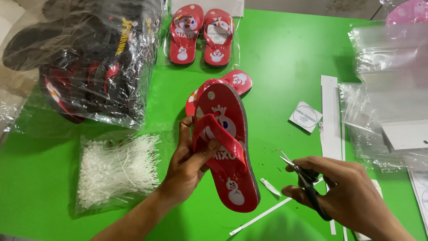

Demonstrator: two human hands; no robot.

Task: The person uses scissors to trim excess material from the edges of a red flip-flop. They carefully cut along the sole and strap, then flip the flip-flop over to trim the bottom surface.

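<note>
The right hand (352, 192) is closed around small scissors (303, 180), blades pointing up-left. The left hand (189, 154) grips the strap of a red flip-flop (229, 147), tilted above the green surface (276, 67). Farther off lie a bag of white plastic ties (113, 172), a packaged red pair (200, 35) and bagged dark sandals (89, 58).

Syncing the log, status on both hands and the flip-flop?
Left hand grips red flip-flop by its strap. Right hand holds small scissors, blades slightly open, beside the sole. Nothing between them.
</note>
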